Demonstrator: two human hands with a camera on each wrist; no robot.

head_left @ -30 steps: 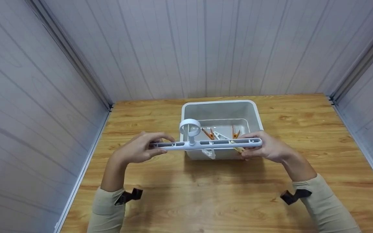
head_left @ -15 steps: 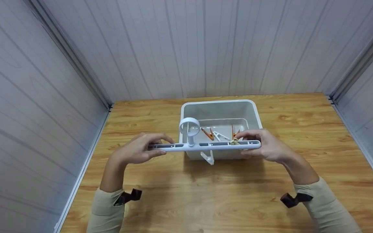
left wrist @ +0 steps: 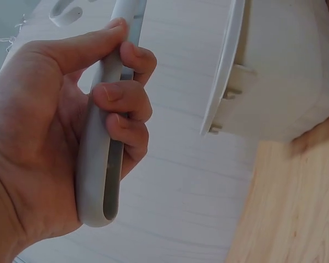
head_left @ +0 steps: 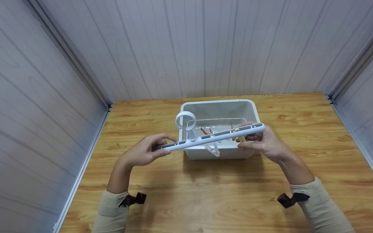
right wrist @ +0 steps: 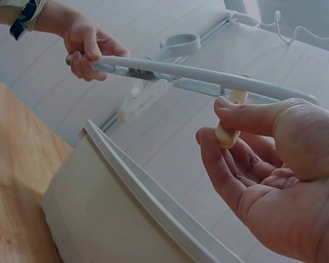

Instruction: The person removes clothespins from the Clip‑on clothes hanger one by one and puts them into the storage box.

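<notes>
The left hand (head_left: 142,152) is at about 8 o'clock from the white bin (head_left: 219,111). Its fingers curl tight around the left end of a white hanger bar (head_left: 210,137). The bar is up in the air, just in front of the bin, and its right end tips up. A round loop (head_left: 185,120) sticks up from the bar, and a white clip (head_left: 213,149) hangs under it. At 4 o'clock from the bin, the right hand (head_left: 264,142) pinches a pale peg (right wrist: 230,129) under the bar's right end. Orange pegs (head_left: 204,130) lie inside the bin. The bin sits on the wooden table (head_left: 303,123).
</notes>
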